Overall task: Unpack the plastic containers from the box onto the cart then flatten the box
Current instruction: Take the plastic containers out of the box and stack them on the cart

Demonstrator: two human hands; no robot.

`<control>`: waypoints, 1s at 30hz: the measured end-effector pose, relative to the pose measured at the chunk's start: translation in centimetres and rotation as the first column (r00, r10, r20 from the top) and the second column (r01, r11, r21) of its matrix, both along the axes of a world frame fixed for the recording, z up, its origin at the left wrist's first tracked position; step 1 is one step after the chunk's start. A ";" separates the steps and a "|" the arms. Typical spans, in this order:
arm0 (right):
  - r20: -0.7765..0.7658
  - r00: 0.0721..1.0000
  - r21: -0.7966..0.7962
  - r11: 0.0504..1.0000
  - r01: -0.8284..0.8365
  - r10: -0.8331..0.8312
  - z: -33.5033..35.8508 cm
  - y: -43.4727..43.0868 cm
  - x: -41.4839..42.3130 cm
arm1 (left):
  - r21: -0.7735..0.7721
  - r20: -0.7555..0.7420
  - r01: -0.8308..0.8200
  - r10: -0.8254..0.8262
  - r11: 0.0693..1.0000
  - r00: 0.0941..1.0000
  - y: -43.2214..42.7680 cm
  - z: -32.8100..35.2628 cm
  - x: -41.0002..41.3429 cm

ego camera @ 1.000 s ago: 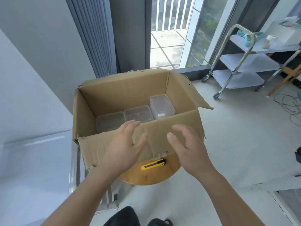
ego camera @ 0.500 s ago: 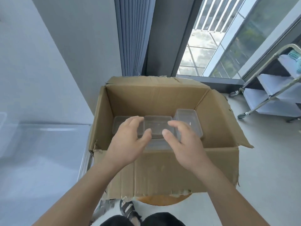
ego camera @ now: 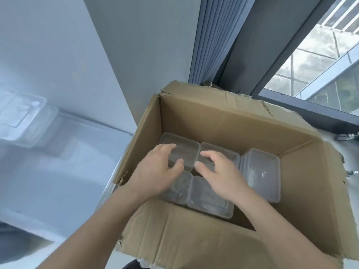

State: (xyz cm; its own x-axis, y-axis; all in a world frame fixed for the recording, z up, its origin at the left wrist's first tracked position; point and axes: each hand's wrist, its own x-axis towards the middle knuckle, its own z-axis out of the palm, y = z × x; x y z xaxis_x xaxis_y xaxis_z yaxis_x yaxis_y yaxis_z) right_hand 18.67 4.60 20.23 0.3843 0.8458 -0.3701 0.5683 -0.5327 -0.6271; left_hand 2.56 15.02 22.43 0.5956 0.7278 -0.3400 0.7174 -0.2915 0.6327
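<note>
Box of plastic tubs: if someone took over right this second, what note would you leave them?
Left hand: arched over the far-left container, grip unclear.
Right hand: the same over the far-middle container.
Five containers are visible, all inside the open box.
Done: flaps opened.
To do: lift every container onto the cart, then flatten the box.

Bright daylight enters from the tall glass window [ego camera: 318,61] at upper right — left of it, everything smears into soft, wide-angle blur.
</note>
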 end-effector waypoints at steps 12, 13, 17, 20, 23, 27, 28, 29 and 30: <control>-0.080 0.951 -0.105 0.947 -0.305 0.298 -8.7 5.1 1.7 | 0.033 -0.166 -0.175 0.178 0.984 0.970 1.4 -3.2 0.5; -0.081 0.945 -0.117 0.939 -0.324 0.316 -9.3 5.3 1.7 | 0.033 -0.170 -0.185 0.188 0.982 0.967 1.5 -3.2 0.5; -0.104 0.928 -0.180 0.911 -0.372 0.358 -11.7 5.8 1.5 | 0.041 -0.176 -0.201 0.206 0.979 0.963 1.7 -3.4 0.6; -0.117 0.916 -0.249 0.881 -0.402 0.384 -13.4 5.9 1.1 | 0.040 -0.195 -0.188 0.192 0.981 0.962 1.8 -3.6 0.6; -0.119 0.907 -0.291 0.859 -0.421 0.404 -14.6 6.0 0.7 | 0.042 -0.199 -0.185 0.189 0.982 0.961 1.8 -3.7 0.6; -0.097 0.902 -0.327 0.842 -0.428 0.420 -15.3 5.9 0.3 | 0.048 -0.200 -0.173 0.179 0.984 0.963 1.8 -4.0 0.6; -0.097 0.904 -0.339 0.840 -0.423 0.416 -15.5 5.9 0.2 | 0.045 -0.204 -0.169 0.175 0.985 0.963 1.8 -4.0 0.6; -0.100 0.907 -0.349 0.839 -0.418 0.410 -15.7 5.9 0.2 | 0.044 -0.208 -0.164 0.169 0.986 0.963 1.8 -4.0 0.7; -0.103 0.908 -0.360 0.836 -0.414 0.406 -15.9 5.8 0.2 | 0.043 -0.210 -0.158 0.164 0.986 0.964 1.8 -4.1 0.7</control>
